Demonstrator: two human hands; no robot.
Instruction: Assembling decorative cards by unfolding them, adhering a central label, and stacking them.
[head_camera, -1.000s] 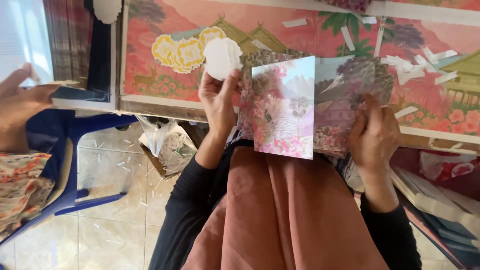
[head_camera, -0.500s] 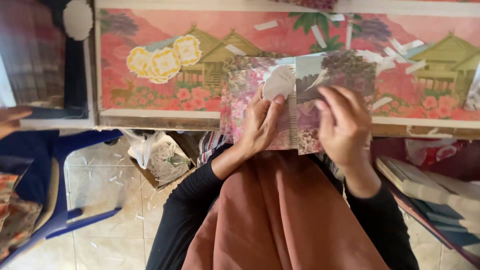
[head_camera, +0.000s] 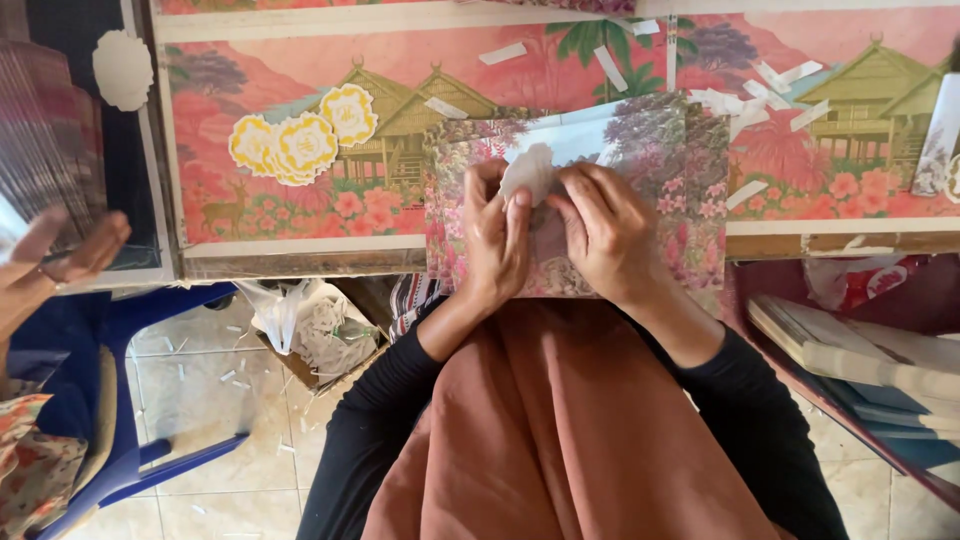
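Your left hand (head_camera: 497, 240) and right hand (head_camera: 600, 235) now press the white scalloped cutout (head_camera: 530, 172) onto the flowered card (head_camera: 640, 160), fingers pinched on its edges; a moment ago the left held it raised, so it is now being seated, card lying at the desk (head_camera: 300, 245) edge

The flowered card (head_camera: 640, 190) under both hands is printed paper with a faint sheen, and the scalloped white cut-out (head_camera: 527, 170) pressed on it looks like plain matt paper. The table (head_camera: 300, 250) wears a smooth printed sheet strewn with white paper strips (head_camera: 503, 53). The floor (head_camera: 200, 400) is glossy tile, the chair (head_camera: 150, 470) smooth blue plastic, and the rust-coloured garment (head_camera: 560, 440) soft matt cloth.
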